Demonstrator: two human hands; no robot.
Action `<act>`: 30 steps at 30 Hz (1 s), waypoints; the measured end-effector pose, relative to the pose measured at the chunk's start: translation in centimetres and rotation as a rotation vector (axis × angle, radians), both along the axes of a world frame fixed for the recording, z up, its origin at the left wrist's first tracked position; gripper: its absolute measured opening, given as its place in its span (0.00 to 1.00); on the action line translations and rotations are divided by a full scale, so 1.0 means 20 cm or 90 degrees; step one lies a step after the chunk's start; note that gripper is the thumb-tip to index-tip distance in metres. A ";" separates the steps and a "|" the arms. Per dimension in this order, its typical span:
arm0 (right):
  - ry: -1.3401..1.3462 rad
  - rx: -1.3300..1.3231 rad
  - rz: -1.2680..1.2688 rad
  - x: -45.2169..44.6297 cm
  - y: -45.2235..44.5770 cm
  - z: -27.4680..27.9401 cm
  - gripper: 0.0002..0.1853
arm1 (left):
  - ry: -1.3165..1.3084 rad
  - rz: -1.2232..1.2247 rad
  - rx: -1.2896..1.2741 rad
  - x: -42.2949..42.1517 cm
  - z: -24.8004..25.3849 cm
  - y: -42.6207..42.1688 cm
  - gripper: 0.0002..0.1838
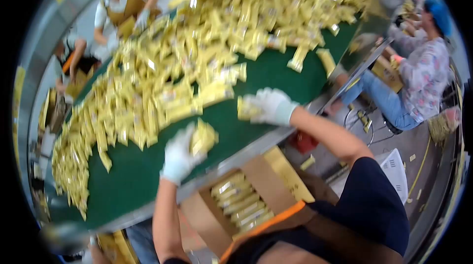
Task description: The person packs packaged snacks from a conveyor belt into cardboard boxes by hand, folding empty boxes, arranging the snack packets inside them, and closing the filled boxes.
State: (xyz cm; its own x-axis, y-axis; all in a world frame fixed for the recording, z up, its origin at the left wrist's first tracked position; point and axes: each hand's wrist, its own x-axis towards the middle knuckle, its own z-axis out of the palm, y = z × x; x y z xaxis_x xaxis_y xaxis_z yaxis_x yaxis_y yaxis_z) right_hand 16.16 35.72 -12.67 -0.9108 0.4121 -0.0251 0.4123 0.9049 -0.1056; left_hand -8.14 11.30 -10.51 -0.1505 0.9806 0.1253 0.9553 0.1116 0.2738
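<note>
Both my hands wear white gloves and are over the green conveyor belt [118,185]. In my left hand [178,154] is a small bunch of yellow packets [204,137], its fingers wrapped around them. To the right, my right hand [273,106] grips a yellow packet [245,109] at its left side; whether it is more than one I cannot tell. Beyond them lies a large heap of shiny yellow packets [162,77]. Below the belt's near edge, in front of my body, stands an open cardboard box [207,214] with several packets lined up in a row inside.
A metal rail [231,163] runs along the belt's near edge. At right sits a co-worker [423,77] in a blue cap. Other people [133,3] work across the belt with boxes. A white plastic bin [391,175] and scattered packets are on the floor at right.
</note>
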 end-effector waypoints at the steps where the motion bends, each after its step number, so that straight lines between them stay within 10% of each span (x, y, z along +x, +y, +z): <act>1: 0.001 0.016 0.005 0.00 0.00 0.00 0.34 | -0.048 0.026 0.015 0.02 0.07 0.11 0.45; 5: 0.112 -0.006 -0.008 0.02 0.01 -0.08 0.34 | 0.007 -0.024 -0.022 -0.03 0.08 0.61 0.45; 12: 0.355 -0.530 -0.071 -0.11 0.42 0.18 0.35 | 0.096 -0.069 -0.098 0.05 -0.07 0.63 0.46; 17: 0.070 -0.383 0.104 -0.74 0.40 0.26 0.50 | 0.124 -0.064 0.072 0.05 -0.17 0.59 0.45; 21: -0.158 -0.254 0.155 -0.88 0.30 0.14 0.51 | 0.093 -0.020 -0.185 0.09 -0.04 0.53 0.48; 27: 0.004 -0.006 0.210 -0.46 0.19 0.07 0.33 | 0.047 -0.062 -0.204 0.13 0.00 0.17 0.56; 30: 0.130 0.028 0.152 -0.21 0.21 0.01 0.39 | 0.065 0.040 -0.191 0.04 0.06 0.11 0.60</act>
State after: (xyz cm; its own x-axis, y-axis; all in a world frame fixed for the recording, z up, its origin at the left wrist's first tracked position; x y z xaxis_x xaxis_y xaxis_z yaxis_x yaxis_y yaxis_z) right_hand 11.98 39.82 -12.44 -0.9663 0.1823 0.1816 0.1615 0.9791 -0.1235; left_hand -7.31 13.46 -9.36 -0.2139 0.9651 -0.1508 0.9647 0.2330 0.1229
